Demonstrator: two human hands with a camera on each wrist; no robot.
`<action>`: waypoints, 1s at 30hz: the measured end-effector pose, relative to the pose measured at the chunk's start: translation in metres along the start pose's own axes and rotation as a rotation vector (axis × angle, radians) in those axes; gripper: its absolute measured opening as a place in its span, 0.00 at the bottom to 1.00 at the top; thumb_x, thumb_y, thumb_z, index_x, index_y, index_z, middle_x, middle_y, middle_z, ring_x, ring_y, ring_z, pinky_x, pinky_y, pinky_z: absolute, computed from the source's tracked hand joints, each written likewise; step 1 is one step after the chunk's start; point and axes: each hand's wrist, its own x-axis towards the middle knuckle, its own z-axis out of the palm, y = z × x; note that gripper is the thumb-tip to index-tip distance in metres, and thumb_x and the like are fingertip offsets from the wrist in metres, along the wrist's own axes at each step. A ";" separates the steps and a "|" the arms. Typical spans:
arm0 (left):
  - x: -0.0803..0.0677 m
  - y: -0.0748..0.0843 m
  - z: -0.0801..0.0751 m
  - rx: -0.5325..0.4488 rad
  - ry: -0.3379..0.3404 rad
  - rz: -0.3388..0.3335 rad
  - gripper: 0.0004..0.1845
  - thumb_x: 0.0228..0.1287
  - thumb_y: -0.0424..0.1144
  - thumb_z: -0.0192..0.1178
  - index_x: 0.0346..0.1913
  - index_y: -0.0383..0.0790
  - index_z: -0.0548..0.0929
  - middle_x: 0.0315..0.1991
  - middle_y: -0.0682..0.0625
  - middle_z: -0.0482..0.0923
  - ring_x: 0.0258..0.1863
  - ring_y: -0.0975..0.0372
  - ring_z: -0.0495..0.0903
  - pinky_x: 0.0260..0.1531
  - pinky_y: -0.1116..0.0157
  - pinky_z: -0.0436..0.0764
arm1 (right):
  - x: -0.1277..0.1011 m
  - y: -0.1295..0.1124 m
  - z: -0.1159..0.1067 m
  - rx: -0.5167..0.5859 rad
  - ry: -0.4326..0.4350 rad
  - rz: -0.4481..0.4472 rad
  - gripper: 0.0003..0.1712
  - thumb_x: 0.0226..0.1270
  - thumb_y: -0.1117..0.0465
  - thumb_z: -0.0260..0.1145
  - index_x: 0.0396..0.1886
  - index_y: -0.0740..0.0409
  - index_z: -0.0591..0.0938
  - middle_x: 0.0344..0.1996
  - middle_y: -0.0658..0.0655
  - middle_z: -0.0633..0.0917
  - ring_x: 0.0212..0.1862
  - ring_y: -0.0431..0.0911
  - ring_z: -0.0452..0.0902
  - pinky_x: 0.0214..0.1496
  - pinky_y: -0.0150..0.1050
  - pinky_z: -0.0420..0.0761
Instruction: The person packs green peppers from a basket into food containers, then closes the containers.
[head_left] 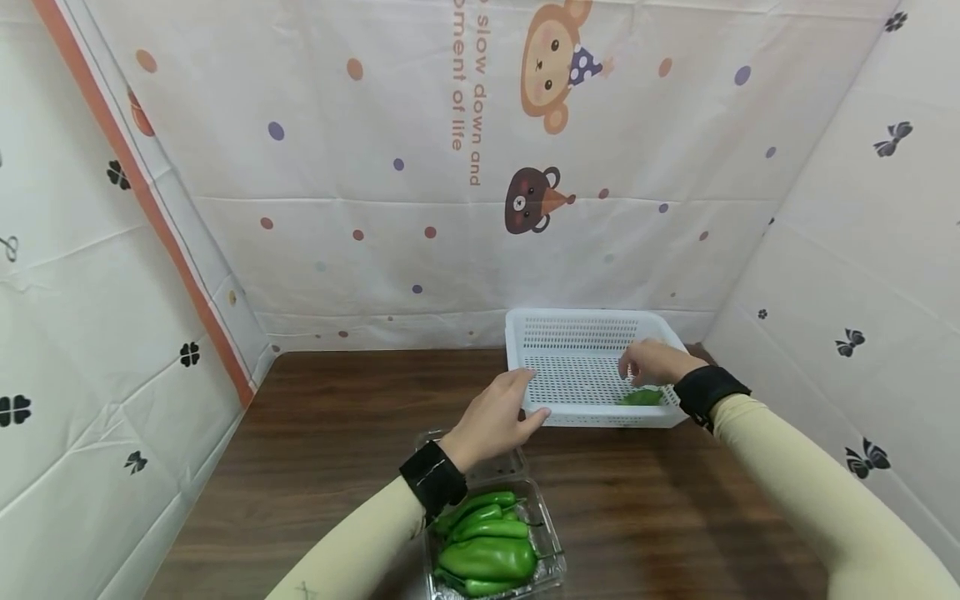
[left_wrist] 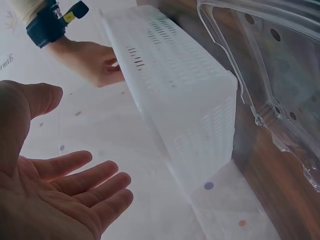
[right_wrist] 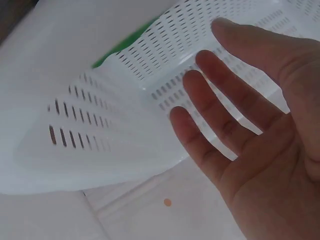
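Note:
My right hand (head_left: 656,362) is over the right part of a white plastic basket (head_left: 600,416), its fingers relaxed and holding nothing. Below it in the basket lies a green vegetable (head_left: 642,397); only a green edge (right_wrist: 127,44) of it shows in the right wrist view. In the head view my left hand (head_left: 491,419) hovers near the basket's front left corner, fingers spread and nothing in them. Under the left forearm sits a clear plastic clamshell box (head_left: 552,546) holding several long green peppers (head_left: 491,529) and one thicker green pepper (head_left: 487,559).
The clear lid (left_wrist: 285,65) of the box is folded back towards the basket. Both stand on a dark brown wooden table (head_left: 330,467). Behind the table hangs a white printed cloth (head_left: 337,267), with more cloth (head_left: 840,275) along the right side.

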 end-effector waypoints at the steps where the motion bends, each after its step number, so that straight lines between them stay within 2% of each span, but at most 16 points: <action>1: 0.001 0.000 0.000 0.004 -0.001 -0.003 0.30 0.73 0.46 0.64 0.70 0.33 0.73 0.66 0.40 0.76 0.67 0.52 0.75 0.60 0.60 0.81 | 0.001 0.001 0.000 -0.007 -0.024 0.011 0.10 0.59 0.72 0.75 0.40 0.59 0.90 0.33 0.55 0.86 0.35 0.46 0.78 0.36 0.42 0.82; 5: 0.004 -0.001 0.003 0.003 -0.010 -0.023 0.29 0.72 0.46 0.65 0.69 0.34 0.74 0.64 0.41 0.77 0.63 0.54 0.78 0.55 0.62 0.83 | 0.004 0.007 0.003 -0.037 -0.088 0.045 0.12 0.58 0.71 0.77 0.42 0.59 0.89 0.37 0.57 0.86 0.38 0.49 0.80 0.39 0.44 0.84; 11: 0.005 -0.005 0.009 0.018 -0.034 -0.046 0.28 0.72 0.47 0.65 0.67 0.35 0.75 0.59 0.44 0.80 0.56 0.57 0.81 0.49 0.65 0.84 | 0.009 0.013 0.013 -0.080 -0.147 0.094 0.12 0.57 0.71 0.79 0.40 0.56 0.89 0.40 0.57 0.86 0.39 0.49 0.79 0.41 0.46 0.84; 15: 0.005 -0.009 0.012 0.049 -0.051 -0.072 0.27 0.72 0.48 0.65 0.66 0.36 0.76 0.56 0.45 0.80 0.53 0.58 0.81 0.46 0.66 0.84 | 0.014 0.010 0.019 -0.052 -0.165 0.103 0.14 0.54 0.71 0.80 0.39 0.55 0.89 0.40 0.56 0.86 0.40 0.49 0.80 0.43 0.46 0.84; 22: 0.008 -0.014 0.013 0.111 -0.052 -0.074 0.26 0.72 0.50 0.65 0.63 0.36 0.78 0.57 0.45 0.80 0.56 0.58 0.80 0.54 0.62 0.82 | 0.020 0.001 0.022 -0.028 -0.205 0.169 0.17 0.52 0.74 0.77 0.40 0.53 0.90 0.41 0.55 0.84 0.42 0.50 0.77 0.48 0.50 0.83; 26: 0.009 -0.018 0.015 0.146 -0.054 -0.066 0.22 0.71 0.50 0.66 0.58 0.36 0.81 0.52 0.47 0.81 0.49 0.62 0.80 0.49 0.65 0.82 | 0.021 -0.003 0.020 -0.046 -0.231 0.173 0.18 0.52 0.76 0.76 0.39 0.51 0.90 0.40 0.54 0.84 0.41 0.50 0.76 0.47 0.49 0.83; 30: 0.009 -0.020 0.017 0.176 -0.068 -0.071 0.19 0.71 0.49 0.65 0.54 0.37 0.83 0.49 0.49 0.81 0.46 0.62 0.80 0.47 0.66 0.81 | 0.022 -0.006 0.018 -0.046 -0.264 0.178 0.18 0.53 0.77 0.75 0.37 0.50 0.89 0.38 0.53 0.85 0.40 0.49 0.75 0.47 0.48 0.82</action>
